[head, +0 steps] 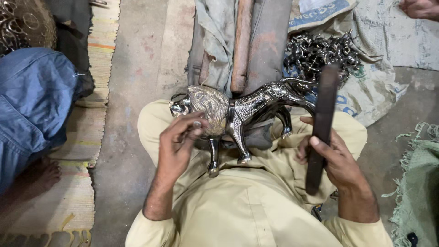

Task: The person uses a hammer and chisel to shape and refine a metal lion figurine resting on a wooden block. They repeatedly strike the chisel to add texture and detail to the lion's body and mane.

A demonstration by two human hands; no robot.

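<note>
Our left hand [180, 137] pinched a small tool against the lion [238, 112], at its mane; our right hand [336, 158] was clenched around a dark bar [321, 123], held upright. The lion stood across our lap (legs down, head left). We judged it best to keep the figure braced before striking.

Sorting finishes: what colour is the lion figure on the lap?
Shiny silver, with engraved patterning on its body, the lion figure in the head view.
</note>
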